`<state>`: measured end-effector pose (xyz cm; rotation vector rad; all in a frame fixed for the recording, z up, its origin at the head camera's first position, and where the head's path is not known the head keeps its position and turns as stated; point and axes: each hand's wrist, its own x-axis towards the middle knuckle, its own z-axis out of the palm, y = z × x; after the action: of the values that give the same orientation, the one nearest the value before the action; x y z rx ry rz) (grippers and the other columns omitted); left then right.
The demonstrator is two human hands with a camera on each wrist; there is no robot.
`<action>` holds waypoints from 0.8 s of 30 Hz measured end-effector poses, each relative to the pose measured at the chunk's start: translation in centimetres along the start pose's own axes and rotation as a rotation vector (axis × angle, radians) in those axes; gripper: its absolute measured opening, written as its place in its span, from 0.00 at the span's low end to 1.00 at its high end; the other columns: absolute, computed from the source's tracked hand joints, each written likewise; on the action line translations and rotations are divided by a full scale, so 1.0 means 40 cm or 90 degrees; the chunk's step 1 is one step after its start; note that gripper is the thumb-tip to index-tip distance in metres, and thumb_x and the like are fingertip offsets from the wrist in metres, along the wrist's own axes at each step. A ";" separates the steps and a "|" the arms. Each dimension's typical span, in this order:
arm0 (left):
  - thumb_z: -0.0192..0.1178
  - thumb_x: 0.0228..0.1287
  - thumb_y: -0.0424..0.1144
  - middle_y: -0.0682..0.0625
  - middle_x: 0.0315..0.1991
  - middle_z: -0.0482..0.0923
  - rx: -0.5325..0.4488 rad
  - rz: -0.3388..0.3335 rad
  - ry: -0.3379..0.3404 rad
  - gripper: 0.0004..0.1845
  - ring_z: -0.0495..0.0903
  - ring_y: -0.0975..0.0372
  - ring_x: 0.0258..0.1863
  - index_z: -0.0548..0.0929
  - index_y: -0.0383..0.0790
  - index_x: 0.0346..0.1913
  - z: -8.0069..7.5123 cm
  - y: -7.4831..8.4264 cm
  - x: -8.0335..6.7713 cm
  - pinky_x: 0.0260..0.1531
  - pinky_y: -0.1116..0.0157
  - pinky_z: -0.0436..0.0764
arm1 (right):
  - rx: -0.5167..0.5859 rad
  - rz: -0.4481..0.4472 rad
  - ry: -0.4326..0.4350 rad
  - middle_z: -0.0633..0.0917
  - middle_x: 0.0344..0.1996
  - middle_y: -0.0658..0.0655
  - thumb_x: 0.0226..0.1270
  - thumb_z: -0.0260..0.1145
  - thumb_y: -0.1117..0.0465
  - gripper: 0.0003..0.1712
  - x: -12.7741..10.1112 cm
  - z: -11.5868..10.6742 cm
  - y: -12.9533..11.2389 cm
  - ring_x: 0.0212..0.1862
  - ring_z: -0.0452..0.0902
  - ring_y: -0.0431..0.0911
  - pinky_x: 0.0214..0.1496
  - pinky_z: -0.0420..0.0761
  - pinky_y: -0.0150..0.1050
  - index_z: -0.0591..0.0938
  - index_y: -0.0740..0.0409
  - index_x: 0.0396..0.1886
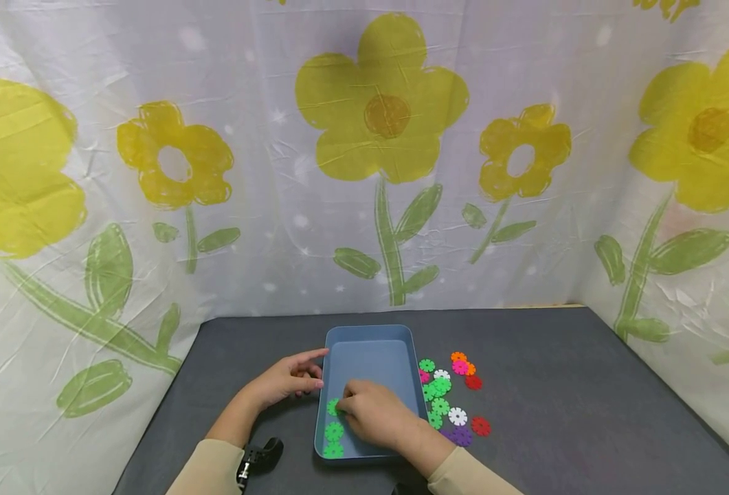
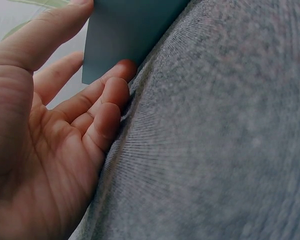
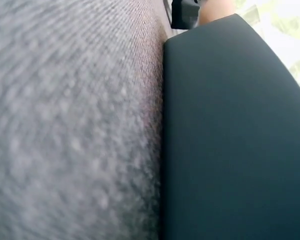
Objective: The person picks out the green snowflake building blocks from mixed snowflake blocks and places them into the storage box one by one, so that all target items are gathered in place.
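Observation:
A blue rectangular tray lies on the table, its side wall filling much of the right wrist view. My left hand rests at the tray's left side, index finger and thumb against the rim; in the left wrist view this hand has its other fingers loosely bent. Inside the tray, my right hand pinches the edge of a green notched plastic disc near the left wall. Two more green discs lie below it in a column. The right wrist view does not show the right hand.
Right of the tray lie several loose notched discs: green, white, red, purple, pink and orange. Dark cloth covers the table. A flower-printed curtain hangs behind.

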<state>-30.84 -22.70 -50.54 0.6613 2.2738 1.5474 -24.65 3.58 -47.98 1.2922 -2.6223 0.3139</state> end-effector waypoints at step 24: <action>0.66 0.71 0.38 0.44 0.46 0.80 0.004 -0.014 0.007 0.39 0.76 0.58 0.34 0.61 0.37 0.80 0.002 0.002 0.003 0.32 0.61 0.77 | 0.131 -0.004 0.057 0.83 0.52 0.49 0.72 0.63 0.66 0.18 -0.025 -0.180 0.040 0.51 0.77 0.44 0.53 0.78 0.42 0.86 0.52 0.58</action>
<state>-30.88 -22.54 -50.49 0.6288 2.2863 1.5385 -24.71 7.28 -41.52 1.3120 -2.5646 0.6394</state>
